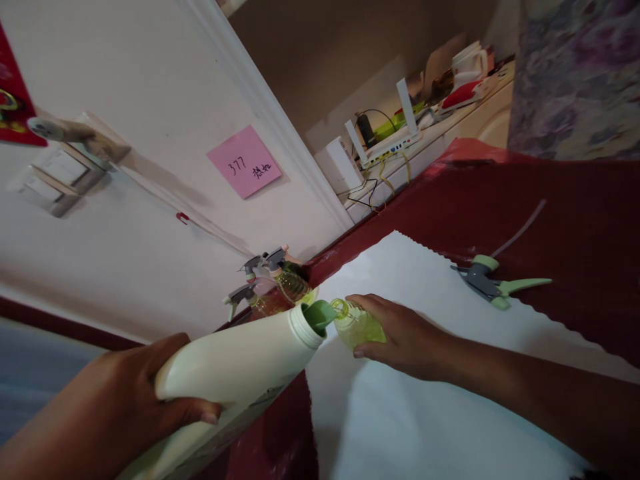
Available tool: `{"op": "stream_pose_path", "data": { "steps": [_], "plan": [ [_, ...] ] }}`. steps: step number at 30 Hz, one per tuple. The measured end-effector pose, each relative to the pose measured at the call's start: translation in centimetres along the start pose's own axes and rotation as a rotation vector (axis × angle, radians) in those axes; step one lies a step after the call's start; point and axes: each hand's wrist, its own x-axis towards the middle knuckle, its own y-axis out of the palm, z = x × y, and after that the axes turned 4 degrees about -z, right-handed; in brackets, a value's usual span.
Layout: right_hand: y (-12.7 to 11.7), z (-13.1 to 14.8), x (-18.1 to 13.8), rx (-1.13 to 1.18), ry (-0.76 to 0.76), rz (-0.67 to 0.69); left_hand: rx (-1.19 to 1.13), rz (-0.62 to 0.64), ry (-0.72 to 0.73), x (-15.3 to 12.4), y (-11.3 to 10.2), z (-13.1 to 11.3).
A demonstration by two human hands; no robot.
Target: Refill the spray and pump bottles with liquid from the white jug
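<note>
- With our left hand we grasp a large, cream-coloured, cylindrical bottle near its base, tilting its open mouth down to the right.
- With our right hand we grasp a small, transparent, yellow-green bottle, its open neck turned toward the large one.
- The large bottle's green inner lip meets or nearly meets that neck; we cannot tell whether they touch.
- Below our right hand we see a white sheet with zigzag edges, lying on a glossy dark-red table cover.
- Across the sheet's far-right edge lies a grey and pale-green spray trigger, its tube extending over the red cover.
- Just beyond the bottle mouths we see a cluster of transparent spray bottles with grey trigger tops, beside a white wall.
- A square pink paper note with black handwriting sticks to that wall.
- Farther back, a white router with upright antennas stands on a ledge.
</note>
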Motion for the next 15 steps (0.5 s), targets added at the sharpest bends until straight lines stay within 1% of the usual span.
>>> {"op": "stream_pose_path", "data": {
  "steps": [8, 15],
  "plan": [
    [0.09, -0.16, -0.02, 0.001, -0.007, -0.012, 0.009, -0.027, 0.004, 0.23, 0.07, -0.09],
    [0.26, -0.39, 0.05, -0.01, -0.01, -0.015, -0.021, -0.046, 0.009, 0.11, 0.38, 0.35]
  ]
}}
